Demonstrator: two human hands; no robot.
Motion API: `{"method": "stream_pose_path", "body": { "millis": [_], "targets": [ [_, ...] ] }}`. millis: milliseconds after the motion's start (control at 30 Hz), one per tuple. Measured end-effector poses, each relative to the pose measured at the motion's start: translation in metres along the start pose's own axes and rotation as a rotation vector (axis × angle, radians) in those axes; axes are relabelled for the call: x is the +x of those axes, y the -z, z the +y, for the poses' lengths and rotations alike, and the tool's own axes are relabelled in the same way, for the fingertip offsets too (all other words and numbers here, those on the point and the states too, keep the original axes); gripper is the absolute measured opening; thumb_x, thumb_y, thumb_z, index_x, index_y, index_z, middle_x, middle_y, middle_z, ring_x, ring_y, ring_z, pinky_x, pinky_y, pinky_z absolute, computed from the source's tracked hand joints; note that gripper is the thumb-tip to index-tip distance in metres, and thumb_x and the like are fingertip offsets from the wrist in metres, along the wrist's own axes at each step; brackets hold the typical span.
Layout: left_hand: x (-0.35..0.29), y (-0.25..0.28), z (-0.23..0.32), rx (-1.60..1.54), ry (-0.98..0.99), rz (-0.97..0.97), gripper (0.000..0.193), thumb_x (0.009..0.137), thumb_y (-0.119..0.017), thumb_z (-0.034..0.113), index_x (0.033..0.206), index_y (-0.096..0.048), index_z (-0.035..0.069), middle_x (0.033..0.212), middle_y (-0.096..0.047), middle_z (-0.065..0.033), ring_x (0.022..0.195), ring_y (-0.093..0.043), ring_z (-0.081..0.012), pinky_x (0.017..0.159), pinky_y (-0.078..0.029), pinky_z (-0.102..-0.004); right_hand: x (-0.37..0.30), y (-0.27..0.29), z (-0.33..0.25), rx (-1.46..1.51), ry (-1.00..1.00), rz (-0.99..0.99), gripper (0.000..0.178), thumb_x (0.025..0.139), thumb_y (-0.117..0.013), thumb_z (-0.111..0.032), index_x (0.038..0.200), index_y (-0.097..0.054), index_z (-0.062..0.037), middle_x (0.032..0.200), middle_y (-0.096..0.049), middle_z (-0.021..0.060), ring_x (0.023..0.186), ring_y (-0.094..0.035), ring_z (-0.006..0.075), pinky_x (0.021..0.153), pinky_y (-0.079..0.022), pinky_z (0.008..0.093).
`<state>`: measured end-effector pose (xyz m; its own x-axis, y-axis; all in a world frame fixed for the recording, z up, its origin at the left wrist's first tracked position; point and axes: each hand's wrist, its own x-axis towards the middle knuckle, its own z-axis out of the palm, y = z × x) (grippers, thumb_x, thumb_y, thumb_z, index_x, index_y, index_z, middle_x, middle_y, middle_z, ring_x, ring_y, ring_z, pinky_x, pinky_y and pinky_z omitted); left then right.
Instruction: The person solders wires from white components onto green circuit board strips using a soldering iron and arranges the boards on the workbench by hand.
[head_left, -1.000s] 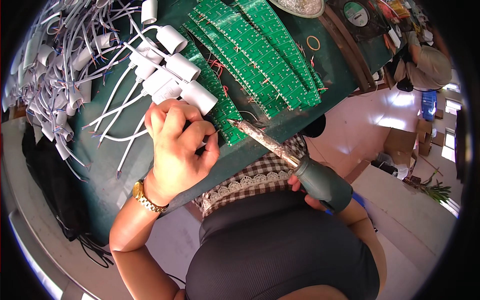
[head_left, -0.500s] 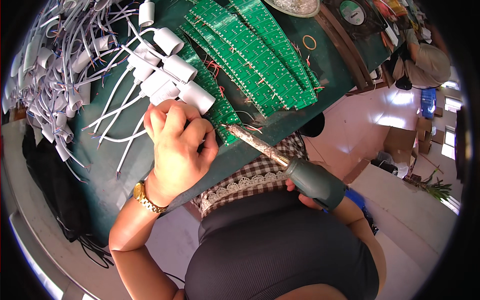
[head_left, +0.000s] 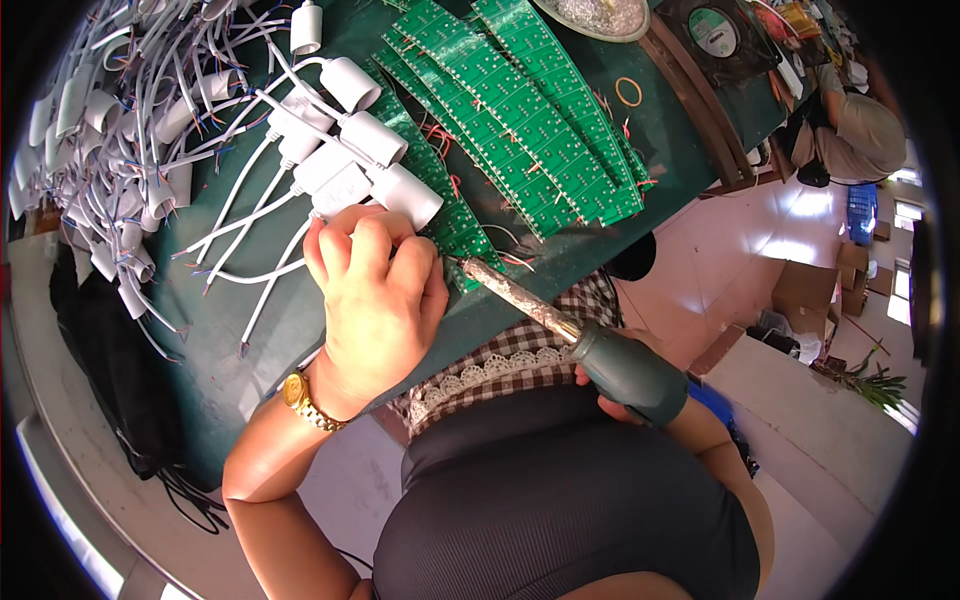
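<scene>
My right hand [head_left: 617, 404] grips a soldering iron [head_left: 632, 376] by its dark green handle. The iron's tip touches or hovers just over the near end of a green circuit board strip [head_left: 458, 232]; which of the two I cannot tell. Beside that tip, my left hand [head_left: 378, 268] is closed, fingers curled down at the board's edge. Whatever is pinched there is hidden under the fingers. Right beyond the left knuckles lies a group of white lamp-holder-like plastic cylinders [head_left: 407, 196] with white cables. One cylinder lies against or very near the left fingers.
A large heap of white cabled cylinders [head_left: 150, 130] covers the table's left side. More green circuit board strips [head_left: 520, 130] overlap at the centre back. A rubber band [head_left: 628, 92], a round dish [head_left: 600, 18] and a black fan [head_left: 715, 35] are at the right. Another person [head_left: 862, 135] sits beyond.
The whole view has shifted slightly. My left hand has settled a little lower against the board's end, and the iron's tip has moved slightly toward me. Both grips are unchanged.
</scene>
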<state>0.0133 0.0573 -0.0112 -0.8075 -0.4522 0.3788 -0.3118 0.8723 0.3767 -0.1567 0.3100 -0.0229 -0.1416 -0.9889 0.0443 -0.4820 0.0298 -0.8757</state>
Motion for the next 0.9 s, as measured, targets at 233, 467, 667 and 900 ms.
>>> {"method": "stream_pose_path", "body": {
  "millis": [233,467,667,900],
  "targets": [
    [0.001,0.000,0.001,-0.018,-0.032,0.024,0.025,0.064,-0.069,-0.002,0.085,-0.057,0.006,0.097,-0.048,-0.0107,0.100,-0.047,-0.0332,0.088,-0.035,-0.0468,0.002,0.006,-0.005,0.059,-0.315,-0.160,0.040,0.067,-0.073,-0.027,0.100,-0.063,-0.0066,0.081,-0.066,0.0066,0.073,-0.065,0.0229,0.066,-0.051,0.0336],
    [0.001,0.000,0.002,-0.021,-0.027,0.024,0.025,0.065,-0.069,-0.001,0.085,-0.057,0.006,0.097,-0.049,-0.0110,0.101,-0.047,-0.0335,0.089,-0.035,-0.0472,0.002,-0.001,-0.004,0.071,-0.169,0.011,0.043,0.059,-0.079,-0.025,0.098,-0.066,-0.0105,0.074,-0.067,0.0062,0.063,-0.065,0.0279,0.058,-0.050,0.0377],
    [0.002,0.001,0.001,0.008,-0.028,0.023,0.024,0.066,-0.068,0.000,0.086,-0.057,0.006,0.097,-0.049,-0.0111,0.100,-0.047,-0.0336,0.089,-0.034,-0.0495,0.010,0.008,-0.014,0.066,-0.308,-0.084,0.041,0.059,-0.077,-0.023,0.096,-0.067,-0.0110,0.075,-0.068,0.0058,0.065,-0.066,0.0246,0.058,-0.050,0.0359],
    [0.001,0.005,-0.001,0.038,-0.031,-0.004,0.024,0.066,-0.070,0.005,0.087,-0.058,0.006,0.099,-0.049,-0.0105,0.101,-0.048,-0.0331,0.092,-0.033,-0.0538,0.017,0.010,-0.014,0.198,-0.362,-0.110,0.038,0.059,-0.074,-0.024,0.093,-0.066,-0.0095,0.075,-0.066,0.0050,0.067,-0.066,0.0235,0.059,-0.050,0.0328]
  ]
}}
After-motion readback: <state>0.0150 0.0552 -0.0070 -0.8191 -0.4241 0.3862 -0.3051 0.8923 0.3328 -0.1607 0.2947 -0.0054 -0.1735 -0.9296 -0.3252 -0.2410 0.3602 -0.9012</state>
